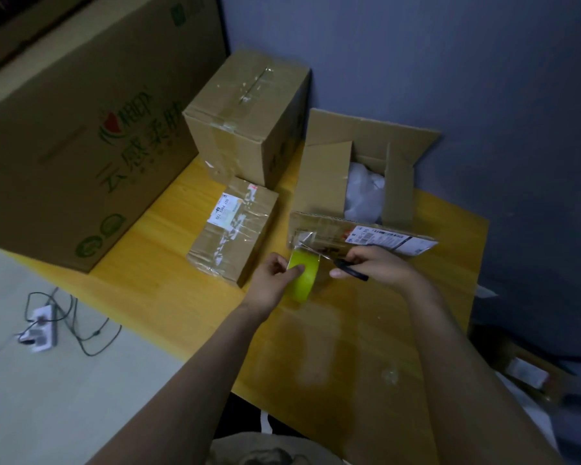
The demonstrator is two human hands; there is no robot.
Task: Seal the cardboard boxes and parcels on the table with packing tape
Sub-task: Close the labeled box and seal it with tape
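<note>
The left hand grips the roll, held on edge just in front of the open box. A clear strip runs from the roll up to the box's near flap. The right hand, just right of the strip, pinches a thin dark cutter that points left across it. A taped parcel lies left of the roll, clear of the cut.

The head-worn wide-angle camera is looking forward and down from close above onto the yellow wooden table beside the grey-blue wall.
</note>
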